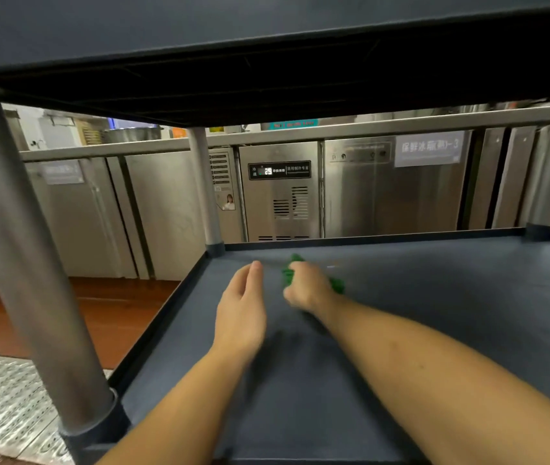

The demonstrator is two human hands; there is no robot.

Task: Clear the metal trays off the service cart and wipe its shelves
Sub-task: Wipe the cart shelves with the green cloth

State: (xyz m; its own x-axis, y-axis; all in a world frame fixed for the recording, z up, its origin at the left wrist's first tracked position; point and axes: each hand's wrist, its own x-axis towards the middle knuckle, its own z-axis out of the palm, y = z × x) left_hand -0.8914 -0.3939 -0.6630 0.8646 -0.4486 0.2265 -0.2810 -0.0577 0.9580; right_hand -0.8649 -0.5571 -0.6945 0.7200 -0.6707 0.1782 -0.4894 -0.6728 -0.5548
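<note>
I look in between two shelves of the dark blue service cart. The lower shelf (434,313) fills the middle of the view and carries no metal trays. My right hand (307,286) reaches toward the shelf's far left part and grips a bunched green cloth (335,284) against the surface. My left hand (241,303) hovers just left of it with fingers straight and relaxed, holding nothing. The upper shelf (266,35) hangs overhead as a dark slab.
Grey metal posts stand at the near left corner (28,263), the far left corner (204,186) and the far right corner (548,169). Stainless under-counter fridges (280,193) line the far side. Red-brown floor (99,317) and a perforated metal grate (1,407) lie left.
</note>
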